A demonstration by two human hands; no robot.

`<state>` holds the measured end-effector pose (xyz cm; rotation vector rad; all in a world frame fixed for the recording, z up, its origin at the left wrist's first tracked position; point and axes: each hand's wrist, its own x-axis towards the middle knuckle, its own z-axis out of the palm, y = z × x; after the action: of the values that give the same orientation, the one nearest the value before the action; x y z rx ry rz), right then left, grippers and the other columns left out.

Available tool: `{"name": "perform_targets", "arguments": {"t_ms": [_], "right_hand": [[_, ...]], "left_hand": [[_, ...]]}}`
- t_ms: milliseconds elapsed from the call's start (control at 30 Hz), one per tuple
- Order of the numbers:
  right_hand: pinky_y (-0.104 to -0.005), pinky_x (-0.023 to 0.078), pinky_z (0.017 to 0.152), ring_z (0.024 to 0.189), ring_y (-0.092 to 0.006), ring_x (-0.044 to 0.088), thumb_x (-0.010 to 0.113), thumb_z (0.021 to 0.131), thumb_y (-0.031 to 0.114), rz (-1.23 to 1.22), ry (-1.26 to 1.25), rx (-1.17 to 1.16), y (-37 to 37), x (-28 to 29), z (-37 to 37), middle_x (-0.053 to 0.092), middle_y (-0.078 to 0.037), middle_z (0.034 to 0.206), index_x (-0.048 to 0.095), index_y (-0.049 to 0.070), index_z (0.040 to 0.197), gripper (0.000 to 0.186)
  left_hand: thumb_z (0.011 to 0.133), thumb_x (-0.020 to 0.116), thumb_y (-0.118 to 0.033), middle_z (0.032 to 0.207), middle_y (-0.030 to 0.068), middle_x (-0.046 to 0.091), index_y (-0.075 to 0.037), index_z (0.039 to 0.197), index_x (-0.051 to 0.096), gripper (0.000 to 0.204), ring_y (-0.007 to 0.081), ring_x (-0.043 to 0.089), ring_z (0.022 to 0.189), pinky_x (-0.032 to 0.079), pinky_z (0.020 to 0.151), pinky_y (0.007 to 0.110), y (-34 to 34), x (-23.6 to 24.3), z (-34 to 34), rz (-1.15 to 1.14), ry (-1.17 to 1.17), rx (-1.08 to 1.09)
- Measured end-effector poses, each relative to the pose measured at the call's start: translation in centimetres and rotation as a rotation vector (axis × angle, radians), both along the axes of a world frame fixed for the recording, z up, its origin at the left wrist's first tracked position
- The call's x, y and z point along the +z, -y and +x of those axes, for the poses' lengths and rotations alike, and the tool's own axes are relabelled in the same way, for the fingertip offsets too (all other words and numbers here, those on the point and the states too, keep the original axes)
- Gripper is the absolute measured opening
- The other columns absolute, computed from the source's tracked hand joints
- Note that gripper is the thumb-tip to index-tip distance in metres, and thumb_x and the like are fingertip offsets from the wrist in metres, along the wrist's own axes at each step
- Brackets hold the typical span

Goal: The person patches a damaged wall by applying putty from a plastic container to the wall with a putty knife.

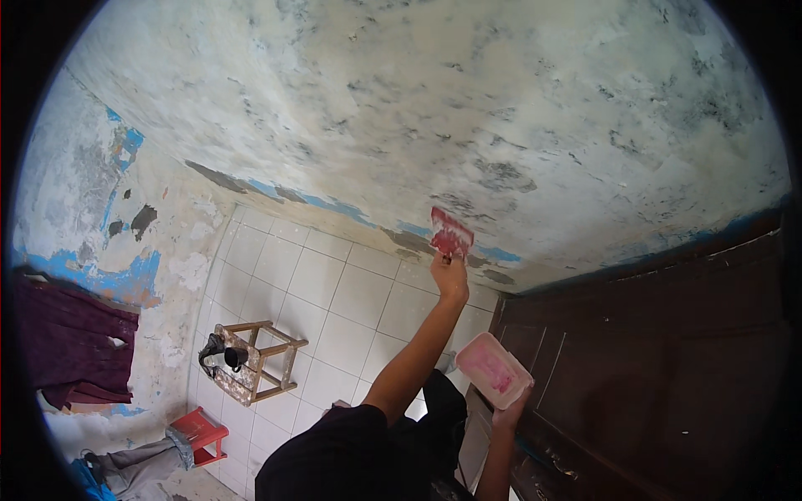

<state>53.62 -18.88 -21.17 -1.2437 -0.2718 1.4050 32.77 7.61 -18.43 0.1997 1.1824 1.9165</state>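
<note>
Currently, in the head view, the left hand (452,275) is reaching up toward a patchy, pale wall (334,100), its fingers gripping a red, flat-bladed scraper (452,235) smeared with white. Scraper is lying against or just off the wall's lower part, near a broken strip of blue paint (334,204); contact is not readable from this angle. Right hand (508,413), lower and farther right, is holding a pale rectangular tub (478,357) by its near corner, fingers partly hidden by it. Tub is tilting its open side into view and showing pink residue inside.

Left of the arms, a paint-spattered wooden stool (238,387) is standing on the white tiled floor (355,296), carrying a black cup (236,359) and a dark crumpled item (210,354). Red stool (199,427) is standing nearer the lower left, grey cloth (150,466) lying beside it. Purple cloth (75,338) is hanging at far left; dark wooden panelling (652,359) is filling the right.
</note>
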Motion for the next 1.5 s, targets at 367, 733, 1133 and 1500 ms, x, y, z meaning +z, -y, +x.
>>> {"name": "perform_targets", "arguments": {"t_ms": [367, 733, 1133, 1500], "right_hand": [[-0.0461, 0.030, 0.115, 0.138, -0.0315, 0.038, 0.033, 0.099, 0.064, -0.027, 0.011, 0.084, -0.5, 0.1, -2.3, 0.039, -0.014, 0.150, 0.034, 0.007, 0.147, 0.074], [-0.0465, 0.028, 0.116, 0.141, -0.0319, 0.034, 0.035, 0.097, 0.066, -0.030, 0.018, 0.097, 0.1, 0.8, -0.8, 0.036, -0.013, 0.152, 0.031, 0.008, 0.150, 0.078], [-0.0436, 0.032, 0.114, 0.138, -0.0300, 0.038, 0.036, 0.100, 0.060, 0.033, -0.041, 0.074, -1.3, -1.3, -1.6, 0.041, -0.013, 0.149, 0.036, 0.006, 0.146, 0.071], [-0.0401, 0.037, 0.109, 0.128, -0.0243, 0.048, 0.037, 0.103, 0.050, 0.200, 0.081, 0.045, -3.8, -0.6, -3.5, 0.052, -0.009, 0.134, 0.045, 0.005, 0.137, 0.057]], "left_hand": [[0.088, 0.050, 0.003, 0.112, 0.0250, 0.068, 0.002, 0.142, 0.045, 0.054, 0.0275, 0.069, 0.093, 0.050, 0.080, 0.032, -8.7, -6.1, 1.5, -0.262, -0.779, 0.523], [0.090, 0.059, -0.009, 0.088, 0.0104, 0.069, 0.003, 0.109, 0.064, 0.024, 0.0196, 0.063, 0.075, 0.050, 0.070, 0.032, -3.1, -12.7, 0.2, -0.403, -0.391, 0.244], [0.098, 0.053, -0.014, 0.082, 0.0165, 0.067, 0.006, 0.117, 0.061, 0.029, 0.0222, 0.062, 0.073, 0.049, 0.071, 0.035, -6.2, 0.8, 4.8, -0.313, -0.499, 0.318], [0.093, 0.061, -0.002, 0.097, -0.0002, 0.068, -0.004, 0.109, 0.065, 0.017, 0.0049, 0.058, 0.081, 0.046, 0.069, 0.023, 8.1, 3.2, -3.6, 0.028, -0.097, -0.377]]}}
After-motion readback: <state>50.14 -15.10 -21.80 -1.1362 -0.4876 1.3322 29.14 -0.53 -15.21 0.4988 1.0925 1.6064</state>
